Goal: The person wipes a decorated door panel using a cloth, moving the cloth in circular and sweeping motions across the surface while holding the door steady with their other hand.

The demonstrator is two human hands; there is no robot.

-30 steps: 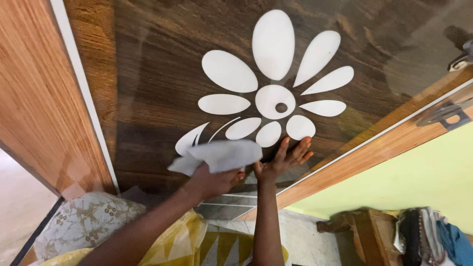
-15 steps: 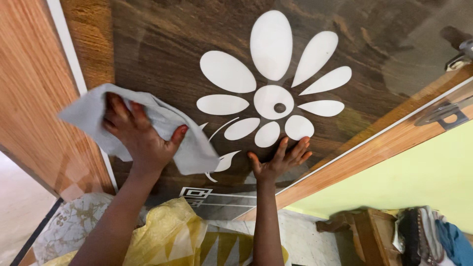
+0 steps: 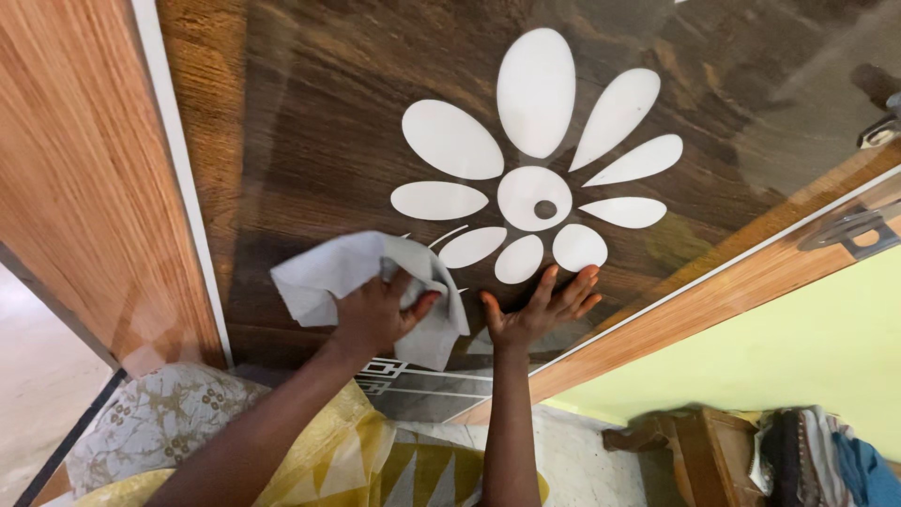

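Cloth [image 3: 352, 272] looked light, thin and soft, so it would fold and slip easily; a bunched middle seemed the best place to hold. Left hand [image 3: 380, 314] was closed on it and pressed it against the glossy dark door [image 3: 310, 113], left of the white flower [image 3: 537, 160]. Right hand [image 3: 540, 305] lay open, flat on the door.

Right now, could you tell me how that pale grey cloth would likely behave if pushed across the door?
The cloth looks floppy: it bunches under the left hand and a corner hangs loose. It is probably light, since thin folds hold their shape. On the glossy door panel it would likely slide easily.
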